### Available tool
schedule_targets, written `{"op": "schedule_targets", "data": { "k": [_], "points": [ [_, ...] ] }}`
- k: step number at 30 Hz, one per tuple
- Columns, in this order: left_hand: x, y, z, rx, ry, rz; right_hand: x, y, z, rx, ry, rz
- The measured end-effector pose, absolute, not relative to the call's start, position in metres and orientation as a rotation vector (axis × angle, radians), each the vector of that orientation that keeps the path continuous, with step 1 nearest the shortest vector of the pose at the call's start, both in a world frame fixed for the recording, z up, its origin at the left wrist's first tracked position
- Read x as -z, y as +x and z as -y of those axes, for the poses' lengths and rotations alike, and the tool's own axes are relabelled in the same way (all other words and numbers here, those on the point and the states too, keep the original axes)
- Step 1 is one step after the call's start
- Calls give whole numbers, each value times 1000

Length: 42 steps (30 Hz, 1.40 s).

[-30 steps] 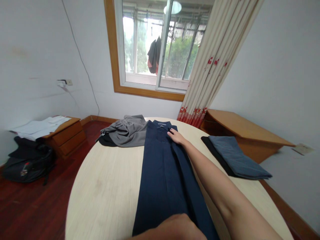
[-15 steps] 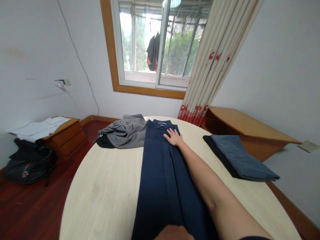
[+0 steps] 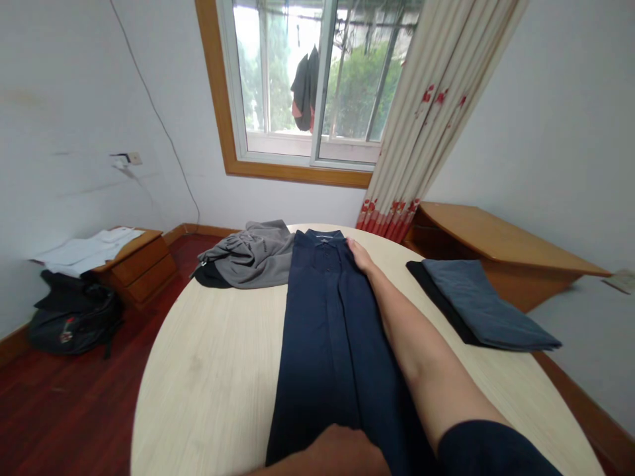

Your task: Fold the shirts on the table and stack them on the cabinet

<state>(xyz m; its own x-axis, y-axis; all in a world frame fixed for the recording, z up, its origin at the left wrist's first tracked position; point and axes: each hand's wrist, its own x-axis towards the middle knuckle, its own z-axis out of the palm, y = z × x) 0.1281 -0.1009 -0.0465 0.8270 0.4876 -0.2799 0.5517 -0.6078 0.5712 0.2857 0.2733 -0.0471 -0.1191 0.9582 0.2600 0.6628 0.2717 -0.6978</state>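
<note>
A long navy collared shirt [image 3: 312, 344] with a buttoned front lies lengthwise on the round pale table [image 3: 208, 370], its collar at the far end. My right hand [image 3: 359, 255] is at the shirt's far right corner, closed on the edge, with part of the fingers hidden by the cloth. At the bottom of the view, my left hand [image 3: 342, 453] is over the shirt's near part. Only the back of it shows, and its fingers are hidden.
A crumpled grey garment [image 3: 262, 258] lies left of the shirt, with something black under it. Folded dark grey and black clothes [image 3: 481, 304] are at the right. Beyond stand a wooden desk [image 3: 496, 231], a small cabinet [image 3: 149, 271] with papers and a black bag [image 3: 74, 317].
My right hand has moved from lying flat on the shirt's chest to its far right corner, where it closes on the edge. My left hand shows more at the bottom.
</note>
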Motion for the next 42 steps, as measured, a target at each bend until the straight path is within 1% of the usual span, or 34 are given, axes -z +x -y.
{"op": "schedule_targets", "data": {
  "k": [2,4,6,8,10,13,16,22,28,32,36,39,42],
  "points": [
    [19,120,106,150,2362,-777,49,296,-261,-657,-1325,1691],
    [-9,111,111,54,2358,-850,50,305,-242,-754,-1254,1610],
    [-31,102,112,-24,2343,-966,51,312,-217,-792,-1219,1642],
    [-43,96,109,-124,2342,-1056,50,317,-187,-770,-1217,1770],
    [-43,91,102,-279,2351,-1105,47,320,-153,-708,-1247,1952],
    [-28,87,89,-509,2366,-1143,42,319,-102,-600,-1309,2206],
    [-8,85,77,-602,2391,-1145,37,314,-53,-488,-1328,2400],
    [14,78,65,-532,2483,-1093,27,311,36,-437,-1189,2621],
    [15,80,73,-195,2548,-1108,19,317,124,-496,-1092,2687],
    [12,87,96,-73,2561,-1173,14,322,170,-534,-1034,2688],
    [9,81,134,-57,2582,-1143,10,328,192,-659,-959,2680],
    [3,59,158,-28,2541,-960,15,341,187,-758,-978,2528],
    [-1,27,165,-122,2438,-846,30,358,163,-685,-1105,2281]
  ]
}}
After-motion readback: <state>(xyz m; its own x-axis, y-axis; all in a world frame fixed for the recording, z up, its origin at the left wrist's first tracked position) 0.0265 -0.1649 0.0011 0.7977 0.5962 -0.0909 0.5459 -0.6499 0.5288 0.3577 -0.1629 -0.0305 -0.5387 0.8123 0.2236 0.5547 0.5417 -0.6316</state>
